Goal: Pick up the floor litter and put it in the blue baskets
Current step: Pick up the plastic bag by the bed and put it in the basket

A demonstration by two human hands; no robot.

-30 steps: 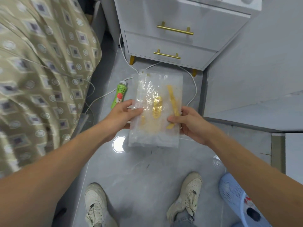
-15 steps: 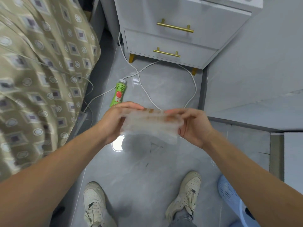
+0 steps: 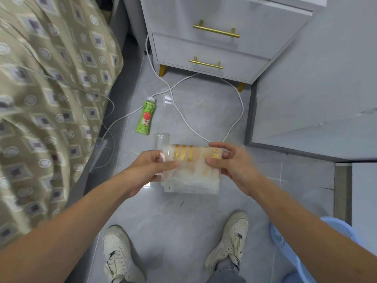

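I hold a clear plastic bag with gold print, folded into a smaller rectangle, above the grey floor. My left hand grips its left edge and my right hand grips its right edge. A green juice bottle with an apple label lies on the floor beyond my hands. A clear plastic cup shows just behind the bag's left corner. A blue basket sits at the lower right, partly hidden by my right forearm.
A white nightstand with gold handles stands ahead. White cables loop across the floor. A bed with a patterned cover fills the left side. My two white shoes stand at the bottom. A grey wall panel is at the right.
The bag went from spread flat and upright to folded over, now a compact layered rectangle held lower between both hands. My view shifted a little.
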